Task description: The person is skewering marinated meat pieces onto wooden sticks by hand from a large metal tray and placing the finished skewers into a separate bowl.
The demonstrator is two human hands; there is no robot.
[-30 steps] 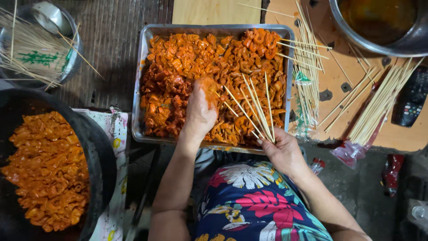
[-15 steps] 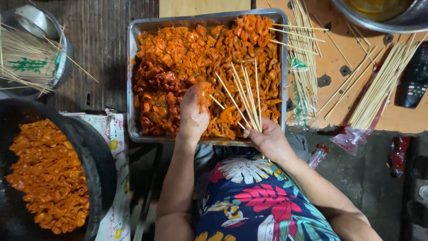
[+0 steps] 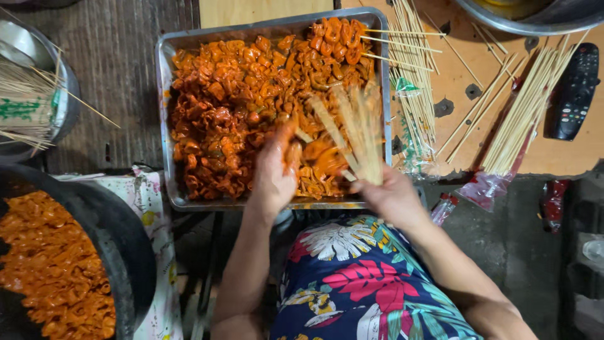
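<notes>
Blurring now, skewers (image 3: 355, 129), right hand (image 3: 390, 198) shifted

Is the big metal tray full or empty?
Full. The tray is heaped nearly edge to edge with orange saucy meat pieces; the left hand reaches into them.

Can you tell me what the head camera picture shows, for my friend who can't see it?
A person's left hand picks at orange, saucy meat pieces in a metal tray, while the right hand holds a bunch of wooden skewers over it. More skewers and a black remote lie to the right, and a dark pan of the same meat sits at the lower left.
</notes>
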